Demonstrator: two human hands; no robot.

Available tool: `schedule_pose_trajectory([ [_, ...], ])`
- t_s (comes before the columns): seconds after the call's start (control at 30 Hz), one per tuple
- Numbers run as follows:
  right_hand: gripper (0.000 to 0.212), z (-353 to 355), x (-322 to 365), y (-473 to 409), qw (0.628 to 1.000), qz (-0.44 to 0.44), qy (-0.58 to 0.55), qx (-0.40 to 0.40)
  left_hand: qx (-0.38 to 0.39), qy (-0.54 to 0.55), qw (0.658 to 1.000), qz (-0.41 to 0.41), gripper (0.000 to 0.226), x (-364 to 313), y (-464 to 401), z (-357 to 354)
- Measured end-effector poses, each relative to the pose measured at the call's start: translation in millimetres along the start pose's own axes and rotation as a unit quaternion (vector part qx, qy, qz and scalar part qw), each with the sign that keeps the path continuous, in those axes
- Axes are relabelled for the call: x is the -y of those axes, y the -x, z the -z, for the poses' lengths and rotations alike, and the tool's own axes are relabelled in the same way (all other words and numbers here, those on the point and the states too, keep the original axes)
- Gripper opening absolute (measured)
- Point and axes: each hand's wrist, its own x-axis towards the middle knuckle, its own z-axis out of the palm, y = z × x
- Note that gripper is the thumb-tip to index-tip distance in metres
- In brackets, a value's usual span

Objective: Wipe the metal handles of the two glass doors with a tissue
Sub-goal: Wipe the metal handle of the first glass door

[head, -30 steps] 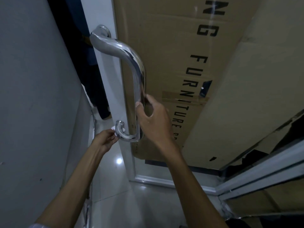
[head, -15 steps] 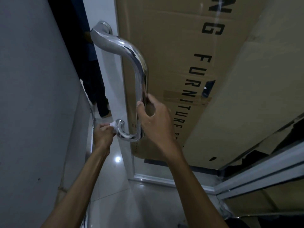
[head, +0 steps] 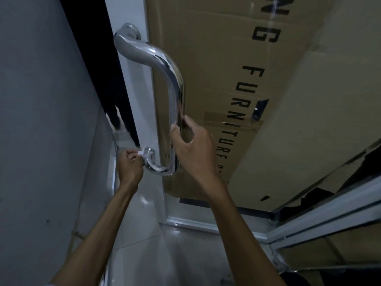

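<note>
**Tissue at the handle's lower mount**

The left hand [head: 129,165] is clenched on a small white tissue [head: 140,152], pressing it against the lower mount of the handle [head: 175,93], where the bar curls back to the door [head: 144,112]. The right hand [head: 192,145] grips the upright bar just above the bottom bend, thumb on the near side and fingers hooked round the far side; it seems to steady the door.

The handle's long axis runs up and down along the door's edge. From the tissue, the rest of the bar lies to the right, round the bend, and then upward, so the left hand is nearer the lower curve. The upper bend and top mount are well above both hands.

Behind the glass leans a cardboard box [head: 237,69] with printed lettering. A grey wall [head: 41,120] stands at the left, and tiled floor [head: 175,254] lies below.
</note>
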Motion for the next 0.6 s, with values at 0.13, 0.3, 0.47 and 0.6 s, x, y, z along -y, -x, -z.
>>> schedule_pose_trajectory([
  [0.13,0.024,4,2,1,1.000,0.008,-0.012,0.005,-0.029,0.013,0.998,-0.057,0.008,5,21,1],
  [0.3,0.039,0,2,1,1.000,-0.005,0.002,0.004,0.004,0.046,0.999,0.022,0.015,4,8,0],
  [0.47,0.031,6,8,3,1.000,-0.008,-0.002,0.006,0.135,0.212,0.949,0.189,0.016,19,-4,1],
  [0.6,0.023,10,12,5,1.000,0.004,0.006,0.001,0.200,0.391,0.851,0.287,0.022,25,5,5],
])
